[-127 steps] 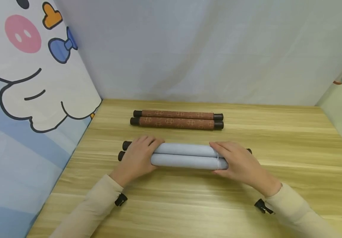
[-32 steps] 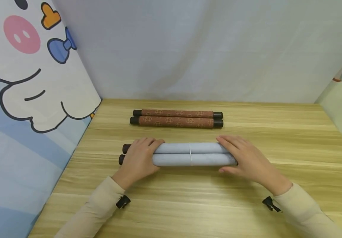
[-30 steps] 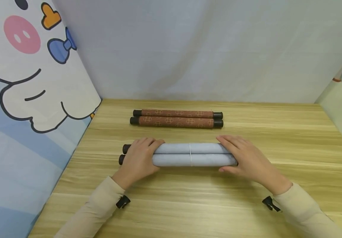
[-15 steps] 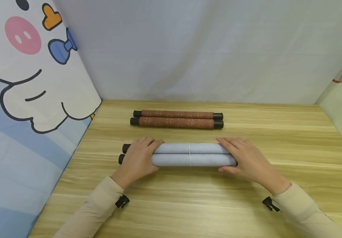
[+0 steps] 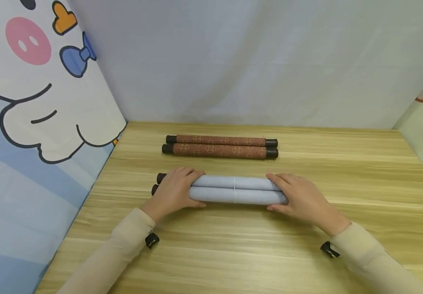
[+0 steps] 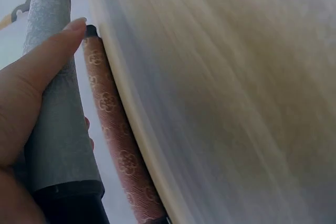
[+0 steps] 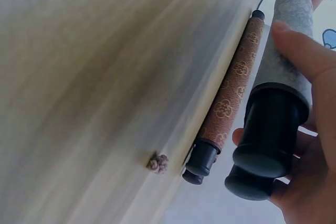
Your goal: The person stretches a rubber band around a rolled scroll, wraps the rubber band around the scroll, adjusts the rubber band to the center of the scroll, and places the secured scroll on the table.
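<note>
A light blue-grey scroll (image 5: 240, 195), rolled from both ends into two rollers lying side by side, has a thin white band around its middle. Dark knobs cap its ends. In the head view my left hand (image 5: 174, 188) grips it toward the left end, thumb along the near side. Over the right end, my right hand (image 5: 303, 200) holds it between thumb and fingers, hiding the knobs there. The right wrist view shows those black knobs (image 7: 265, 145) beside the palm. Behind it lies a brown scroll (image 5: 218, 151) with gold flower patterns and dark knobs, untouched.
The wooden table (image 5: 233, 253) meets a pale curtain (image 5: 255, 73) just behind the brown scroll. A cartoon-printed cloth (image 5: 49, 122) stands along the left side. A small brownish lump (image 7: 157, 162) shows near the brown scroll in the right wrist view.
The white band has gone from the right end of the grey scroll to its middle. Most recently, the scroll has tilted slightly and both hands have drawn a little closer together.
</note>
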`<state>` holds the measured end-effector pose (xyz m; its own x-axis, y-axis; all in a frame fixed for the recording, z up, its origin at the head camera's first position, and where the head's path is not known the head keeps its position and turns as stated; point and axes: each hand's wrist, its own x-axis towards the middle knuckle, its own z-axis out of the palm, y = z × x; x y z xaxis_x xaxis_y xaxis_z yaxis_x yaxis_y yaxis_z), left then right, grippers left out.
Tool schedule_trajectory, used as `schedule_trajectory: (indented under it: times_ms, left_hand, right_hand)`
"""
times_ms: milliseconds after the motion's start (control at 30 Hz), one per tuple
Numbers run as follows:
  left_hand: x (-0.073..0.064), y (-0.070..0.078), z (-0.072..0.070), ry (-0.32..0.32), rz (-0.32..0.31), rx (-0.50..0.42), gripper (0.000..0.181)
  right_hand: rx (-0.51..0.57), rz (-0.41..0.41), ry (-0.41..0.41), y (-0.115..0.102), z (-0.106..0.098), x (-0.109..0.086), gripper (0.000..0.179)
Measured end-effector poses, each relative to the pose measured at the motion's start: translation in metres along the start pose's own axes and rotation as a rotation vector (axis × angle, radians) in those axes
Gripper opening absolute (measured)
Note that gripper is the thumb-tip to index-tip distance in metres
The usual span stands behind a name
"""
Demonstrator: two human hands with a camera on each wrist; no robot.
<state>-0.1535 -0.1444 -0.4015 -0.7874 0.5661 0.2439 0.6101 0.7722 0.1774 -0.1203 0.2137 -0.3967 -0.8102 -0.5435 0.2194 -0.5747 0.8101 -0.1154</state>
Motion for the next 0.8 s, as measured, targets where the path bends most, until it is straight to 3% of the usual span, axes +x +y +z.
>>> schedule_trajectory:
  times_ms: [367, 800]
  left_hand:
    - [0.002, -0.015, 0.019, -0.130, -0.012, -0.009, 0.086]
    - [0.002, -0.023, 0.023, -0.225, -0.018, -0.069, 0.090]
  right_hand:
    - [0.030, -0.015, -0.064, 0.007, 0.020, 0.010, 0.087]
    - [0.036, -0.018, -0.133, 0.005, 0.025, 0.015, 0.084]
